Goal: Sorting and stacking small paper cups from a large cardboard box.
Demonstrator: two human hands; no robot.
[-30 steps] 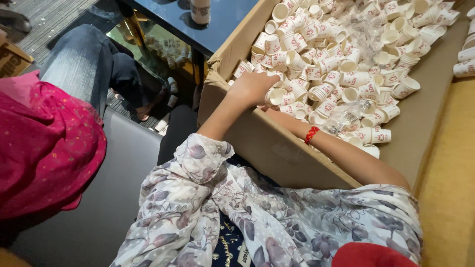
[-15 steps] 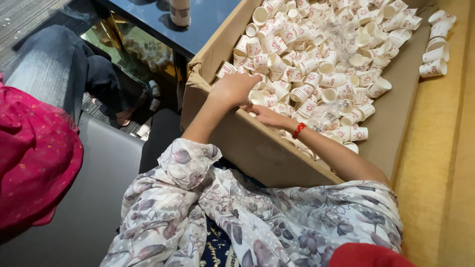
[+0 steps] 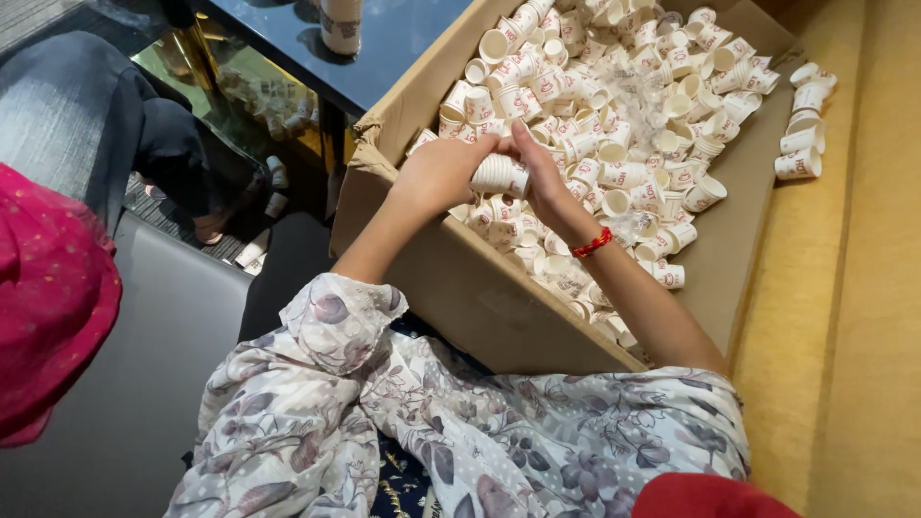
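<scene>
**Both hands on one paper cup over a box of cups**

While the left hand (image 3: 443, 175) wraps around a white paper cup (image 3: 501, 175), the right hand (image 3: 542, 177) pinches its other end, so the cup lies sideways between them, above the near corner of a large cardboard box (image 3: 460, 288). Loose paper cups (image 3: 614, 105) fill the box in a heap. It rests on a mustard-yellow surface (image 3: 844, 317), beside a dark glossy table (image 3: 403, 38). A red thread bracelet (image 3: 592, 243) circles the right wrist. A person in pink cloth (image 3: 48, 297) sits at left, over grey flooring (image 3: 125, 403).
</scene>
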